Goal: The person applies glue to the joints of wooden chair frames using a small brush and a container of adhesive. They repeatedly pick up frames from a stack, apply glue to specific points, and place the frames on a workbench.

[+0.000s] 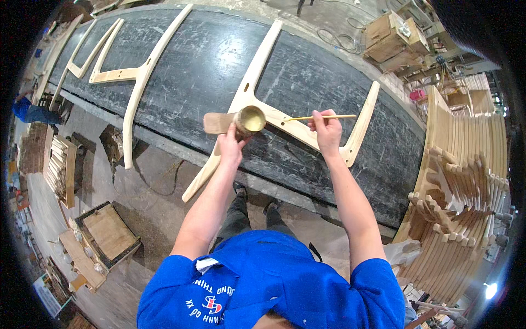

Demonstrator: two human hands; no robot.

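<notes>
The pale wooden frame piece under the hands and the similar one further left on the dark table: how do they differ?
The near pale wooden frame piece lies under the left hand with its small round cup and the right hand with its thin stick; the far-left frame piece lies untouched. Both overhang the dark table edge and share colour and a branching shape.

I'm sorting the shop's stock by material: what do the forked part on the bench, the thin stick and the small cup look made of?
Forked part: pale bare wood, faint grain, seemingly unfinished. Thin stick in the right hand: light yellow, probably bamboo or wood. Small cup in the left hand: tan and cylindrical, possibly bamboo or wood; material uncertain.
</notes>
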